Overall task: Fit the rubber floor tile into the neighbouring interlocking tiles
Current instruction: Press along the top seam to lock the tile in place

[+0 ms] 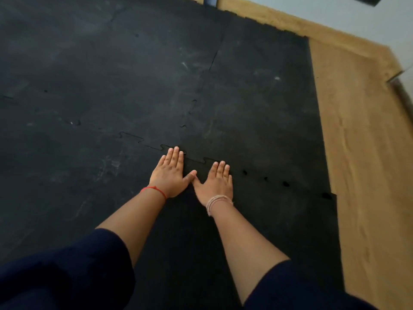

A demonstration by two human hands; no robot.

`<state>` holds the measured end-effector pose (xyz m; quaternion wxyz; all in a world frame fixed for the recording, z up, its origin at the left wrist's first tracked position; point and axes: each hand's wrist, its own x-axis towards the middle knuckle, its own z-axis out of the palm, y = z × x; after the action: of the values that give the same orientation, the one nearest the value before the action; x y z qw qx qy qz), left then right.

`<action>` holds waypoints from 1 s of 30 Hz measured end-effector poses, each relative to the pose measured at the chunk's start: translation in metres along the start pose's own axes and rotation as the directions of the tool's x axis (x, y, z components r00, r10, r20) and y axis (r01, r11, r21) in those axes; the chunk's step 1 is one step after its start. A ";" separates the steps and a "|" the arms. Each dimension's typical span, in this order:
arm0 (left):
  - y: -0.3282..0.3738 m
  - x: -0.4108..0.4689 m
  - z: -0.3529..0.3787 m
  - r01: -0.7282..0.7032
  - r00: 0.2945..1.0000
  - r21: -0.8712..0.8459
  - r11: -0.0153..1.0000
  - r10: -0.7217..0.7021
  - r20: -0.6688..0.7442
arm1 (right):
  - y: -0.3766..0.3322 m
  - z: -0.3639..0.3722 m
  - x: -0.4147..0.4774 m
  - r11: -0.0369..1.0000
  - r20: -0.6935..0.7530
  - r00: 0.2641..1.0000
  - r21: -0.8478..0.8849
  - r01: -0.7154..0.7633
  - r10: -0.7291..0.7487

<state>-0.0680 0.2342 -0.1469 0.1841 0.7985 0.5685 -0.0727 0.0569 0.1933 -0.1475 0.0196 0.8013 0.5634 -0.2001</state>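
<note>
Black interlocking tiles (89,74) cover most of the floor, from the left edge to a strip of bare wooden floor (357,153) open along the right and far sides, under a pale wall (335,10). The near rubber tile (279,220) lies beneath the arms, its far toothed seam (196,161) partly meshed, small gaps showing to the right. The left hand (171,175) and right hand (215,182) lie flat, fingers spread, pressed on that seam, thumbs touching.
</note>
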 end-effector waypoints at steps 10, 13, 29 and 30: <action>0.044 -0.006 0.026 0.045 0.999 -0.002 0.999 -0.045 -0.003 | 0.087 -0.019 -0.003 0.983 0.066 0.996 -0.178 -0.046 0.058; 0.048 -0.006 0.017 0.092 0.991 0.018 0.996 -0.094 0.097 | 0.092 -0.050 0.008 0.994 0.236 0.970 -0.106 -0.025 0.049; 0.119 -0.017 0.061 -0.079 0.974 0.078 0.994 0.094 -0.207 | 0.171 0.000 -0.035 0.990 -0.199 0.978 -0.133 0.040 -0.066; 0.119 -0.017 0.061 -0.075 0.974 0.081 0.994 0.090 -0.207 | 0.171 -0.001 -0.034 0.991 -0.190 0.980 -0.127 0.041 -0.065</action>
<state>0.0434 0.1624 -0.1729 0.0967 0.8309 0.5480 -0.0008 0.2030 0.1009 -0.1683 0.0085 0.7990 0.5950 -0.0868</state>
